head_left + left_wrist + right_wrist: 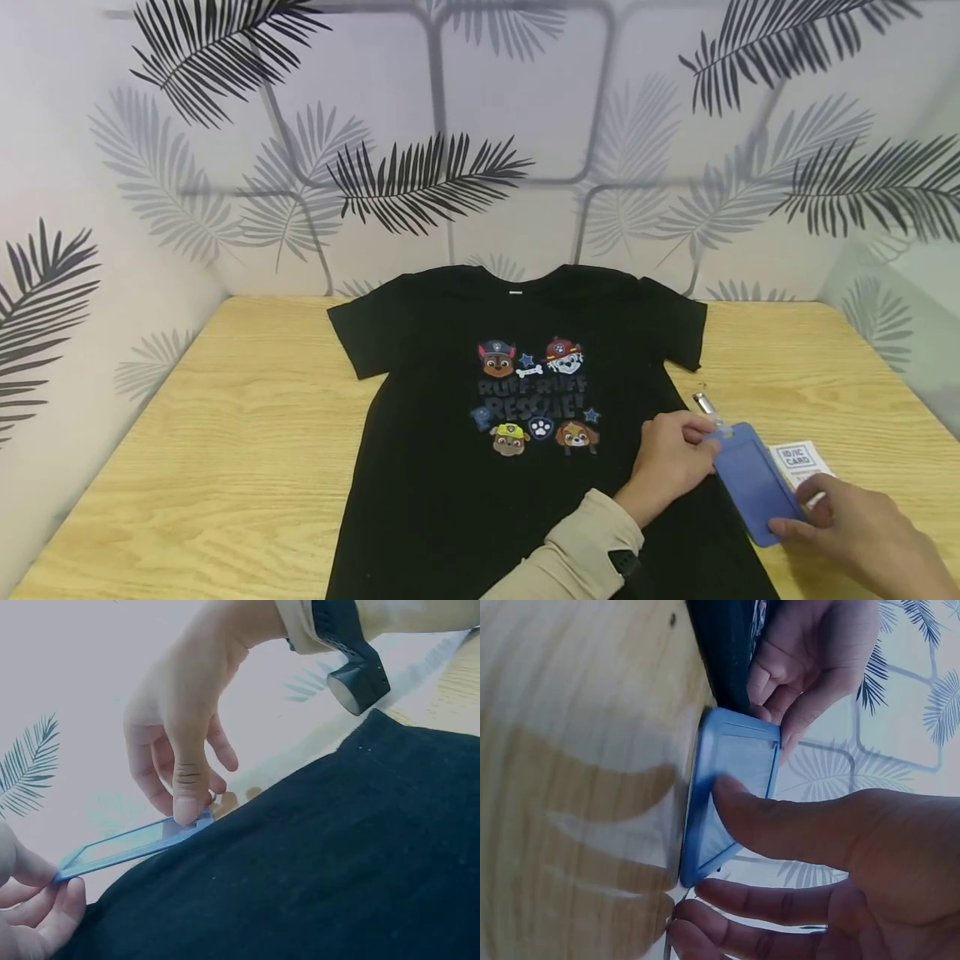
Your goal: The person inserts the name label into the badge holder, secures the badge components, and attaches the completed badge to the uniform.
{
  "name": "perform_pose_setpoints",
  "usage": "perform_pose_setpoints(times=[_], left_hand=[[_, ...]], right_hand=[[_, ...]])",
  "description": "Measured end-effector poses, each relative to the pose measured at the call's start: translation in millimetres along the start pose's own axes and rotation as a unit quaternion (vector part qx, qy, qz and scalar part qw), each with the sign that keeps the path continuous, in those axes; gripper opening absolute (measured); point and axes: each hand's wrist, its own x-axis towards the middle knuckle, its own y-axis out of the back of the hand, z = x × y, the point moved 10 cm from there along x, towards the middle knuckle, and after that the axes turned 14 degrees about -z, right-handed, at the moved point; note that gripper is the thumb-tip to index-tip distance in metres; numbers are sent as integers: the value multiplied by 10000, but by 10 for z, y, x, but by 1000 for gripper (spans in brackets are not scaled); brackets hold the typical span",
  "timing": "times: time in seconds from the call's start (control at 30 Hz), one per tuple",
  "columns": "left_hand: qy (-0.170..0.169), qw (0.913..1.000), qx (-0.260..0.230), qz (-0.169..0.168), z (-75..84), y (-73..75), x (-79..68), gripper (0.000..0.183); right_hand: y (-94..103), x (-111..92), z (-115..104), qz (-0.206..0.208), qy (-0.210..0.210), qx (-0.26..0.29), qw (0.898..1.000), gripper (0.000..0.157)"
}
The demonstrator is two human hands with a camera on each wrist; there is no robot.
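A blue ID card holder (753, 483) with a clear window lies tilted at the right edge of a black T-shirt (442, 500). My left hand (667, 462) pinches its top end, thumb on the face, as the left wrist view also shows. At the lower right corner, my right hand (870, 525) pinches the holder, its thumb (757, 825) across the front. A metal clip (705, 406) extends from the holder's top. Partly hidden by the holder and right fingers is a white card insert (801, 460) printed "ID/IC CARD".
The T-shirt lies spread face up, with cartoon dogs printed on its chest. Beneath it is a light wooden table (225, 433). A leaf-patterned wall (487, 108) stands directly behind the table's far edge.
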Motion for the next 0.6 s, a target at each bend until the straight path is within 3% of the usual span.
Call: perform_pose_setpoints(times=[0.27,0.6], left_hand=[[-565,9941,-921,109,61,163,-7,9],[-804,9892,-1206,224,134,317,-37,9]], right_hand=[[187,-109,-182,822,633,88,9946,59],[328,-204,-274,1789,1093,396,9770,39]])
